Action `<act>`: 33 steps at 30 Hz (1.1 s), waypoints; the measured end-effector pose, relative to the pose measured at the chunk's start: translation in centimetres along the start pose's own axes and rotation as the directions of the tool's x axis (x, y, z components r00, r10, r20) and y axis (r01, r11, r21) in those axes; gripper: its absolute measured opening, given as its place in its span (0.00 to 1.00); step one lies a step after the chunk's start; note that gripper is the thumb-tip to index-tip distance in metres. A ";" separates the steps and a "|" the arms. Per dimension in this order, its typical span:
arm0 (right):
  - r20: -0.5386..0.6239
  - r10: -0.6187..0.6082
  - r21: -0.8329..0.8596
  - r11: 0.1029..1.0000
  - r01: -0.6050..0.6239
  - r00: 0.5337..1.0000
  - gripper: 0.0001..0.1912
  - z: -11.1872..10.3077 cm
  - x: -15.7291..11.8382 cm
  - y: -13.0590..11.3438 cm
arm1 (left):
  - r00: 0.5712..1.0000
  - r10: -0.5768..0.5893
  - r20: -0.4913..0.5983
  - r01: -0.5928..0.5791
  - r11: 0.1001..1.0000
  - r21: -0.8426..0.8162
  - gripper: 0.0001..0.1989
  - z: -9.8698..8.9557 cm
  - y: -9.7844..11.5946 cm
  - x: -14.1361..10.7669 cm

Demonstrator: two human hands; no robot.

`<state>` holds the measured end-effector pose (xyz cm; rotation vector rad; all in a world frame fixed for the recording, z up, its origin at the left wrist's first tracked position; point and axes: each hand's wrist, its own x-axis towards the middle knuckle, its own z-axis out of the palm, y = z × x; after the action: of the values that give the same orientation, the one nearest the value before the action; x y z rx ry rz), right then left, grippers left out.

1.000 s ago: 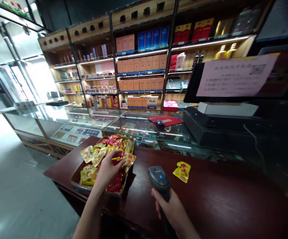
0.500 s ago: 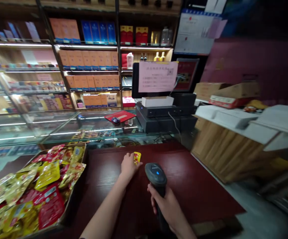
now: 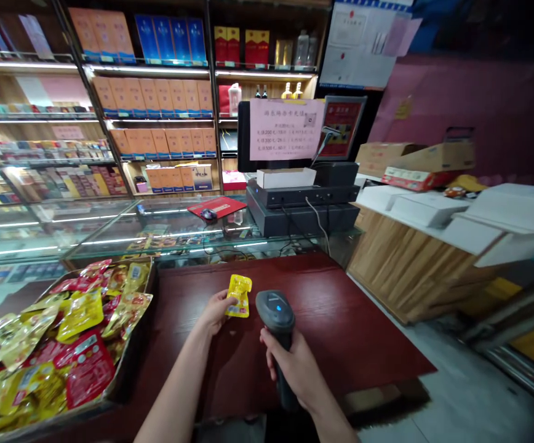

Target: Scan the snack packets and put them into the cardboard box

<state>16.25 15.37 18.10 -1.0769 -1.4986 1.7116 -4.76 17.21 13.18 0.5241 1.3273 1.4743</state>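
My left hand (image 3: 217,312) pinches a small yellow snack packet (image 3: 239,294) between thumb and fingers, its flat side turned toward me above the dark red tabletop (image 3: 322,307). Just to the right, my right hand (image 3: 290,363) is wrapped around the handle of a black barcode scanner (image 3: 276,311), which has a blue light on top. The scanner's head is close to the packet but apart from it. On the left stands an open cardboard box (image 3: 131,344) heaped with yellow, gold and red snack packets (image 3: 80,314).
Behind the table is a glass display counter (image 3: 156,227) with a red mat (image 3: 221,207) and a mouse (image 3: 208,214). A monitor (image 3: 243,138) with a pink notice stands on black equipment (image 3: 304,215). Stocked shelves line the back; a wooden cabinet (image 3: 391,264) is at right.
My left hand has drawn the packet back toward me and turned it, so its face shows more fully. The scanner stays in my right hand. The whole view has shifted slightly.
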 end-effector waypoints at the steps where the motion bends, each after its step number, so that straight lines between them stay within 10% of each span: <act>1: 0.014 0.002 -0.009 1.000 -0.002 1.000 0.29 0.4 -0.1 -0.1 | 1.000 -0.015 0.022 0.017 0.997 -0.077 0.17 -0.4 -0.1 -0.3; 14: 0.165 0.055 -0.102 0.994 -0.038 0.985 0.24 2.9 -1.3 4.3 | 0.995 -0.027 -0.097 0.006 0.978 -0.210 0.20 -1.1 -0.2 -0.7; 33: 0.161 0.064 -0.128 0.991 -0.044 0.985 0.24 3.0 -1.6 3.9 | 0.990 0.053 -0.127 -0.074 0.983 -0.166 0.22 -1.0 0.8 -2.4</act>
<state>14.64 11.87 14.67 -1.0696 -1.7121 1.8027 -5.06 14.82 14.36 0.3724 1.2739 1.6780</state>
